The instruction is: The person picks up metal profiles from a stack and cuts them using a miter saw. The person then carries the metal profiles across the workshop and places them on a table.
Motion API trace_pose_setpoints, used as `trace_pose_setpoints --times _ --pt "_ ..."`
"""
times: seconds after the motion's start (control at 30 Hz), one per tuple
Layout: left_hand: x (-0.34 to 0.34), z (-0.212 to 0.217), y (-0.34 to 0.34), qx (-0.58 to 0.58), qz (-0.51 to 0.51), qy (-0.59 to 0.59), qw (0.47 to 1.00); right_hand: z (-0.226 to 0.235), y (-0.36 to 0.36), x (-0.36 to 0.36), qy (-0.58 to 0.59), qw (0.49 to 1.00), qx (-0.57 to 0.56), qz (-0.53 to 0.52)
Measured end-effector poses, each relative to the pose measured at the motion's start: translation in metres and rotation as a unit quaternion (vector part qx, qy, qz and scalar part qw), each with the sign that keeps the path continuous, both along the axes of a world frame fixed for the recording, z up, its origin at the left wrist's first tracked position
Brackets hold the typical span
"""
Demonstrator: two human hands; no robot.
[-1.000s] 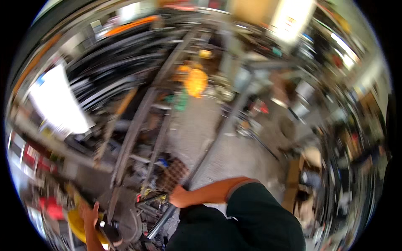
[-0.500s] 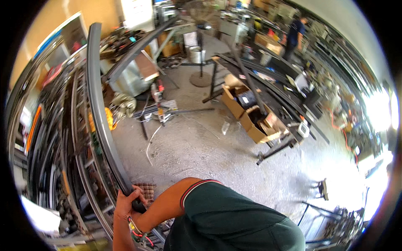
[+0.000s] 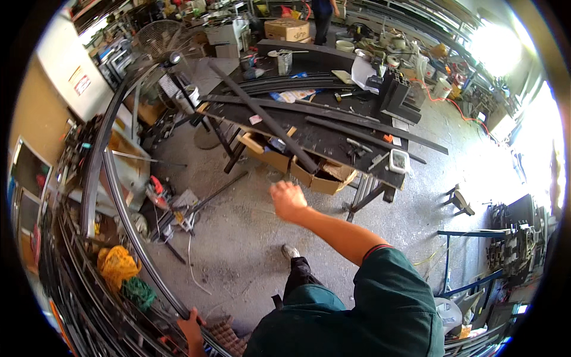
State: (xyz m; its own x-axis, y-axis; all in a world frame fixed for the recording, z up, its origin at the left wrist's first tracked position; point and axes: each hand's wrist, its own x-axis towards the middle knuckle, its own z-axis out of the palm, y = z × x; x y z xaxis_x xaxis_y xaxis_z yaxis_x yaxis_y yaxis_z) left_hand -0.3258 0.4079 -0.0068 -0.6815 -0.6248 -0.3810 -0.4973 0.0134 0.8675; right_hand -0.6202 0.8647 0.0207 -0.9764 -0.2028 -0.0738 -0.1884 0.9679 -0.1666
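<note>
At the lower left, my left hand is wrapped around the near end of a long dark metal bar. From there the bar runs away toward the far left, looking bowed in this view. My right hand is stretched out in front of me over the floor, off the bar. Its fingers look curled in, with nothing seen in them; their tips are hidden. Beyond this hand stand cardboard boxes under the edge of a dark workbench. Several loose metal bars lie across the bench.
Left of the bar are an orange bundle, a green bundle and a rack of long profiles. A red tool lies on the floor near a pedestal fan. A small stool stands at right. A person stands beyond the bench.
My right hand has come off the bar and reached forward to the right. My left hand still grips the bar. The view has swung right, bringing the workbench closer.
</note>
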Motion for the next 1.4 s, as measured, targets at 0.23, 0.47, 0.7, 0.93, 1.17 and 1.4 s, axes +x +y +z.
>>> trace_pose_setpoints --times 0.23,0.47,0.7,0.93,1.17,1.4 --pt "-0.118 0.009 0.056 0.006 0.005 -0.083 0.997 -0.075 0.095 -0.159 -0.016 0.952 0.006 -0.307" --pt "-0.201 0.019 0.053 -0.032 -0.048 -0.088 0.994 -0.1 0.095 -0.199 -0.103 0.941 -0.089 -0.309" --pt "-0.302 0.022 0.085 -0.18 -0.295 -0.121 0.931 -0.019 0.089 -0.111 -0.198 0.866 -0.317 -0.333" --pt "-0.424 -0.009 0.167 0.022 -0.366 0.027 0.93 0.051 0.129 0.156 -0.066 0.847 -0.275 -0.451" --pt "-0.419 0.074 0.412 0.147 -0.559 0.097 0.81 0.049 0.103 0.367 0.196 0.721 -0.234 -0.623" --pt "-0.286 0.124 0.702 0.243 -0.732 0.09 0.63 0.024 0.3 0.446 0.3 0.584 -0.2 -0.728"
